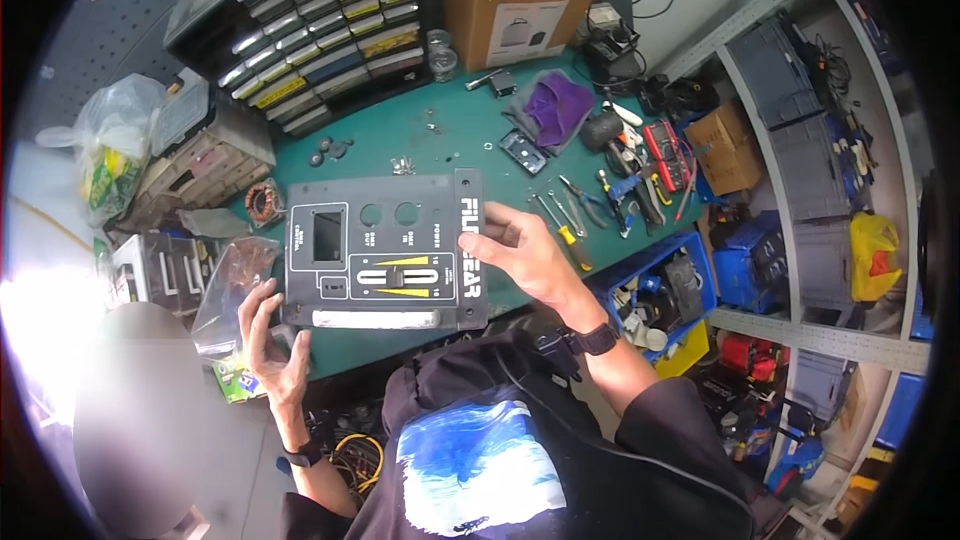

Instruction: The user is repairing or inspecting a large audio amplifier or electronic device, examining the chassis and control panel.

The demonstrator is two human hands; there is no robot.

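Observation:
A dark grey control panel [380, 215] is held up over the bench, with a square cut-out, two round holes and a slider between yellow wedge marks. A pale strip [376, 319] runs along its near edge. My right hand [528, 252] grips the panel's right edge, thumb on the face and the other fingers partly hidden behind. Beside the panel's near left corner, my left hand [272, 350] has its fingers and thumb spread apart; I cannot tell whether the fingertips touch the edge.
On the green bench [385, 145] are loose screws [403, 166], a copper coil [264, 202], a purple cloth [553, 108], pliers [588, 202], screwdrivers and a red multimeter [665, 155]. Drawer cabinets [330, 50] and a cardboard box [520, 10] stand behind. A blue bin [665, 295] and shelves are right.

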